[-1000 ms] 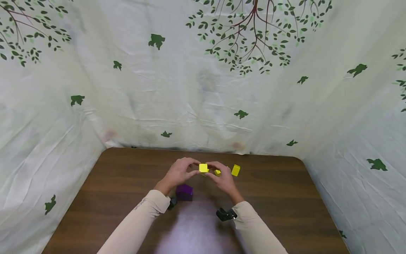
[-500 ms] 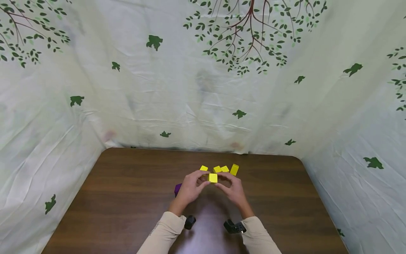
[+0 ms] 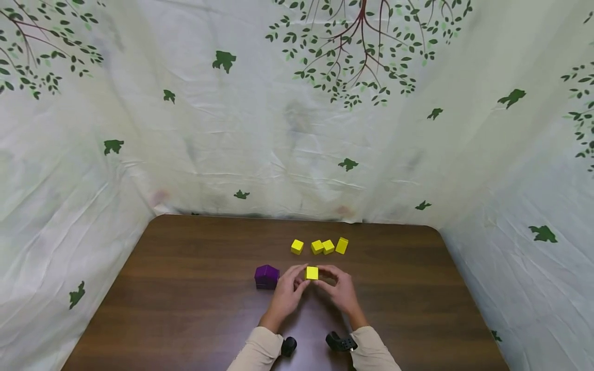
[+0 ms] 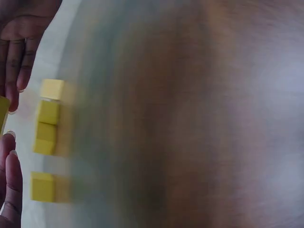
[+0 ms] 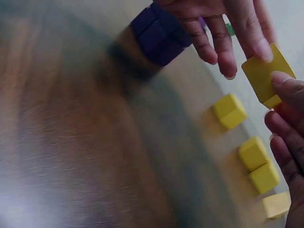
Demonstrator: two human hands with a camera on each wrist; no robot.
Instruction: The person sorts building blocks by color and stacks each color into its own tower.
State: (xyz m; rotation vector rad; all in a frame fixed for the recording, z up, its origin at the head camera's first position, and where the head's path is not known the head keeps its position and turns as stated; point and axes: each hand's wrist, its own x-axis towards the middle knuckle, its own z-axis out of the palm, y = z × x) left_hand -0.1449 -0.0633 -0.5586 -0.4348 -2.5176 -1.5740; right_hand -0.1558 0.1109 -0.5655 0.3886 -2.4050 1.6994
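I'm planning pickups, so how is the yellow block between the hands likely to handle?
The yellow block is probably stiff, showing flat faces between the left hand and right hand. Likely light, since pinching seems enough. Its flat sides suggest sliding, not rolling.

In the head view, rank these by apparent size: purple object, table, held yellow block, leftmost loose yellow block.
1. Table
2. Purple object
Unranked: held yellow block and leftmost loose yellow block look alike; nearness makes it unsure.

Brown table (image 3: 185, 288); pale wrinkled cloth (image 3: 287, 178) behind & L/R of it; leafy branch print (image 3: 362, 26) above its far edge, dk grn bird-like prints (image 3: 225, 61) scattered around.
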